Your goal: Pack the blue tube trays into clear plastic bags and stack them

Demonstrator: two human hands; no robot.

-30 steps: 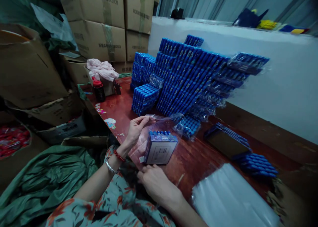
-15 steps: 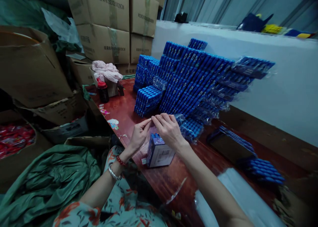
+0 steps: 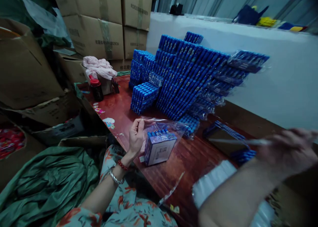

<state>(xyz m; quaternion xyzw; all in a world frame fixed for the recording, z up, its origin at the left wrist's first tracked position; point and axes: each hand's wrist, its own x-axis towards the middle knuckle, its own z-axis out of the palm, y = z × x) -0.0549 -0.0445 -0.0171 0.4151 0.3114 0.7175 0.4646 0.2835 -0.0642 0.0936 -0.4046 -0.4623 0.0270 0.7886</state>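
Note:
My left hand [image 3: 136, 137] pinches the upper left corner of a clear plastic bag [image 3: 159, 121]. The film spreads over and around a small purple-blue box [image 3: 161, 150] with a white printed panel; a row of blue tops shows at its upper edge. The box stands on the red-brown table, close to my left hand. Far to the right, my right hand [image 3: 288, 150] is raised and smeared by motion. A thin pale strip [image 3: 236, 141] trails leftward from its fingers.
Blue packs [image 3: 184, 78] are stacked high at the back of the table [image 3: 111, 107]. White plastic sleeves [image 3: 213, 180] lie front right. A loose strip [image 3: 174, 189] lies near the front edge. A red-capped bottle [image 3: 96, 89] and cartons [image 3: 96, 38] stand at the left.
My right hand has swung away from my left hand to the far right, pulling a thin strip with it. My left hand stays near the box, and the bag's film is now stretched out.

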